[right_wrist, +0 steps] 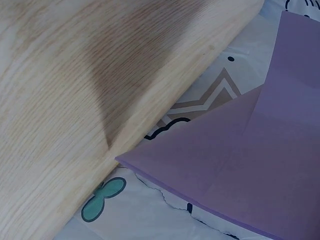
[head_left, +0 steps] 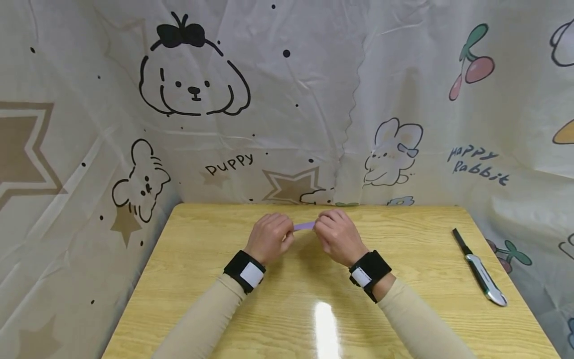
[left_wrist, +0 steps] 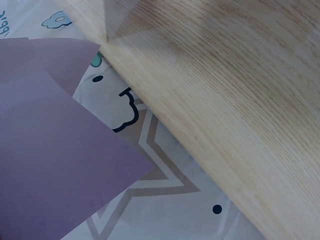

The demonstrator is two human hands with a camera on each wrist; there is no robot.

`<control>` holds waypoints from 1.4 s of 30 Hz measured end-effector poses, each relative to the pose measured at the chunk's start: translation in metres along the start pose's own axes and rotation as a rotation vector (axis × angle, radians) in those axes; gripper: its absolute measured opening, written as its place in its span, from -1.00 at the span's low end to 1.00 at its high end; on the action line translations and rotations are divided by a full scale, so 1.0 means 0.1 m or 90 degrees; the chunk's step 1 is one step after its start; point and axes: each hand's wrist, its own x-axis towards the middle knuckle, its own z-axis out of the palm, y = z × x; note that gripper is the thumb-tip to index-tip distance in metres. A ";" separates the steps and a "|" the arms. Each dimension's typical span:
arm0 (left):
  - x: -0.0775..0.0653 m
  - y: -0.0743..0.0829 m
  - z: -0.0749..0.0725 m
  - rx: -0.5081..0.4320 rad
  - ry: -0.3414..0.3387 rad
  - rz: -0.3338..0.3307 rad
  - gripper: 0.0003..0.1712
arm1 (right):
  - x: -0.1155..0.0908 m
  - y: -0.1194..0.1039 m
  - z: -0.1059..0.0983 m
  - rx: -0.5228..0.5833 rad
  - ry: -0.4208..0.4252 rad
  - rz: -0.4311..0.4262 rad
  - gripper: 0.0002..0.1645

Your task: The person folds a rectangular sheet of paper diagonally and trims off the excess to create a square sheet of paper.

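Note:
A piece of purple paper (head_left: 304,226) stretches between the two hands above the far part of the wooden table. On its left side my left hand (head_left: 270,238) grips it with curled fingers, and my right hand (head_left: 340,237) pinches the opposite side. Most of the sheet is hidden by the hands in the head view. Seen from the left wrist, the purple paper (left_wrist: 70,150) shows a pointed corner and overlapping layers. From the right wrist, the purple paper (right_wrist: 225,150) looks folded, with a sharp tip. The fingers are out of sight in both wrist views.
On the right of the wooden table (head_left: 188,279) lies a knife (head_left: 481,271) with a dark blade and a grey and green handle. A cartoon-printed cloth (head_left: 287,99) hangs behind the table's far edge. Bright light reflects off the tabletop near the front.

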 end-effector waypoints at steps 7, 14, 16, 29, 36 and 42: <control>-0.11 0.07 0.06 -0.006 -0.009 -0.008 -0.90 | -0.15 -0.05 0.03 0.001 -0.009 0.012 -0.86; -0.19 0.15 0.02 -0.028 0.025 -0.022 -0.89 | -0.22 -0.09 -0.02 0.010 0.018 0.038 -0.84; -0.19 0.16 0.00 -0.030 0.031 -0.016 -0.90 | -0.21 -0.09 -0.04 0.011 0.026 0.034 -0.85; -0.13 0.15 -0.12 -0.027 0.065 -0.005 -0.91 | -0.06 -0.08 -0.16 0.010 0.036 0.018 -0.87; -0.12 0.10 -0.02 -0.029 0.081 0.005 -0.91 | -0.05 -0.03 -0.17 0.017 0.020 0.016 -0.87; -0.04 0.06 0.02 -0.028 0.087 0.009 -0.92 | -0.04 0.04 -0.16 0.008 0.030 0.017 -0.88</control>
